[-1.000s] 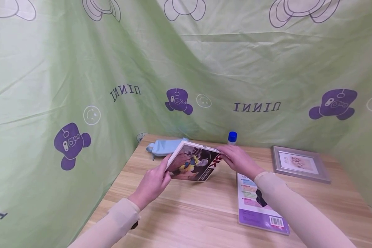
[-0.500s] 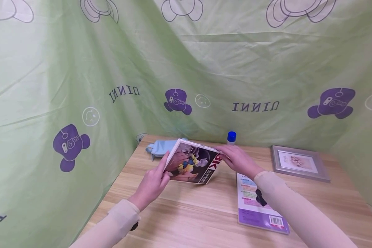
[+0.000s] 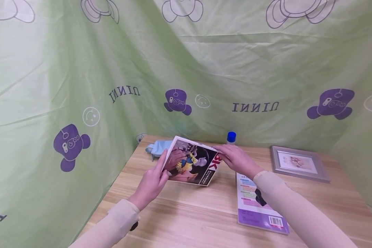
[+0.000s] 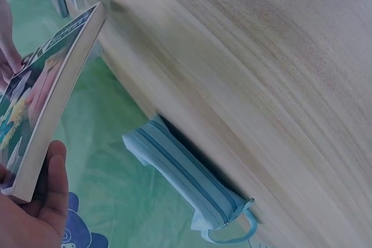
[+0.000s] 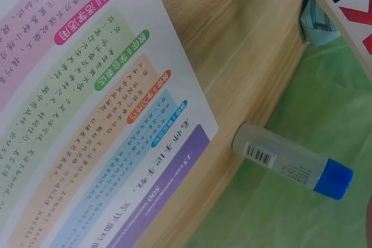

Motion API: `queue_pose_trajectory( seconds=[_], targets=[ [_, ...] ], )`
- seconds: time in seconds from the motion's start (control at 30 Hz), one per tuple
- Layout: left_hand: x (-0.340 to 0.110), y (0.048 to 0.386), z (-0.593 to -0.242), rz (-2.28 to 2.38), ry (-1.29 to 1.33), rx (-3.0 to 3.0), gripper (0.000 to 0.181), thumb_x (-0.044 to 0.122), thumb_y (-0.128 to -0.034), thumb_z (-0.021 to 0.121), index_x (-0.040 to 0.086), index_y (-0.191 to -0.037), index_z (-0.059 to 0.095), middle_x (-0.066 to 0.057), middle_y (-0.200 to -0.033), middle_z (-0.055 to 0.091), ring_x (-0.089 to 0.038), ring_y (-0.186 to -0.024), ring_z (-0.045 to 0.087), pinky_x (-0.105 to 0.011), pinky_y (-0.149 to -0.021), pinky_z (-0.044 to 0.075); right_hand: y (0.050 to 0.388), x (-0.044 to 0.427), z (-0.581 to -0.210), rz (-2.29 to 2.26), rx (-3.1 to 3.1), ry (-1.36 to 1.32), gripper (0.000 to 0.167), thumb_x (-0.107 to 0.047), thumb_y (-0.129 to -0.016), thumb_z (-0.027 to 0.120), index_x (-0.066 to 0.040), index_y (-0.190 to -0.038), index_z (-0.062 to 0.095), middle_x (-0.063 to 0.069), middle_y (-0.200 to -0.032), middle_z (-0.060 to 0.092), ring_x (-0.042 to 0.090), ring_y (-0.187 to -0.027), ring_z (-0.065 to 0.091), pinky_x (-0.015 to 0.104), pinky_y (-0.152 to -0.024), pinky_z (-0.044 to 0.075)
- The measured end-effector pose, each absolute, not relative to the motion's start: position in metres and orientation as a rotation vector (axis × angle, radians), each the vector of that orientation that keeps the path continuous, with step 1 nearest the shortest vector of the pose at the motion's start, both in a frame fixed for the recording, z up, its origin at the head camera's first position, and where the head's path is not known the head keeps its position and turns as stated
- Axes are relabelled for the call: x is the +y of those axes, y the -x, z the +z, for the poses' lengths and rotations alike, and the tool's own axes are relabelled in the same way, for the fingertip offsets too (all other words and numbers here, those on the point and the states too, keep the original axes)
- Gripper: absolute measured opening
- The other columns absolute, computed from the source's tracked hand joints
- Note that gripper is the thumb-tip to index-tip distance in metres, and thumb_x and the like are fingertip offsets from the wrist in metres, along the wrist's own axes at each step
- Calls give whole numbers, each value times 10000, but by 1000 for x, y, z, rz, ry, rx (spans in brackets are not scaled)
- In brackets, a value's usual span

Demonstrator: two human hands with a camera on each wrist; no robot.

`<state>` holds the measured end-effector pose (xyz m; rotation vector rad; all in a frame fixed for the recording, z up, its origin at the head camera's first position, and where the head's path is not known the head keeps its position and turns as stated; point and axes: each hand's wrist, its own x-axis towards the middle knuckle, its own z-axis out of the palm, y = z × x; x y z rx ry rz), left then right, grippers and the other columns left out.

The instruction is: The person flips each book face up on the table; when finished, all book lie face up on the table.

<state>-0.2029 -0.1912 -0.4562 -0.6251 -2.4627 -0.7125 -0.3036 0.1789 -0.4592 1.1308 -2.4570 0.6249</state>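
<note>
You are holding a book (image 3: 189,162) with a smooth printed cover, and its edge (image 4: 58,105) looks pale, matt and papery. The other book (image 3: 251,203) has a slick, glossy cover that catches the light. Your table (image 3: 186,213) looks like wood or a wood-grain finish, smooth with a soft sheen. The pouch (image 4: 186,172) seems to be matt, pliable cloth. You have a tube (image 5: 279,154) of smooth, translucent plastic with an opaque blue plastic cap (image 5: 334,179). The frame (image 3: 300,173) shows a silvery finish; you can't tell whether it is real metal. The curtain (image 3: 142,51) is thin, creased cloth, faintly shiny; your sleeves (image 3: 294,213) look like smooth, matt cloth.
</note>
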Motion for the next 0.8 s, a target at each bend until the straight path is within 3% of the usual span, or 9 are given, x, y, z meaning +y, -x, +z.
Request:
queue_pose_trajectory(
  seconds=[0.13,0.33,0.5,0.67,0.8],
  targets=[
    [-191,203,-455,-701,641,-2472,847,61,-958,622,259,-1682,229,-203,-1131,730,-208,-675,584,-415,-640,568,302,179,-459,624,-2478,-1124,422,-156,-1050,632,-159,-1470,590,78,-1340,680,307,-1232,630,526,-1072,468],
    [-191,204,-454,-687,681,-2474,796,52,-967,603,312,-1659,307,-42,-987,716,-179,-710,564,-391,-700,572,300,179,-458,647,-2518,-1111,477,-139,-1055,617,-215,-1521,550,68,-1383,661,310,-1263,613,544,-1088,449],
    [-191,205,-455,-675,691,-2483,767,51,-970,595,298,-1650,339,-65,-1057,740,-196,-758,602,-421,-763,598,301,180,-458,664,-2557,-1116,570,-144,-1059,613,-339,-1576,470,18,-1424,639,276,-1287,600,539,-1098,437],
    [-190,206,-455,-679,688,-2492,790,49,-961,594,292,-1659,314,-57,-1010,732,-199,-744,601,-426,-757,599,301,182,-461,637,-2529,-1143,548,-163,-1071,598,-345,-1573,474,37,-1422,636,282,-1288,596,541,-1095,433],
    [-189,206,-455,-675,679,-2496,796,49,-956,588,282,-1662,304,-59,-975,722,-184,-693,567,-401,-701,581,301,182,-462,575,-2488,-1165,527,-151,-1061,613,-331,-1548,519,34,-1318,673,270,-1178,628,506,-1013,484]
  ],
)
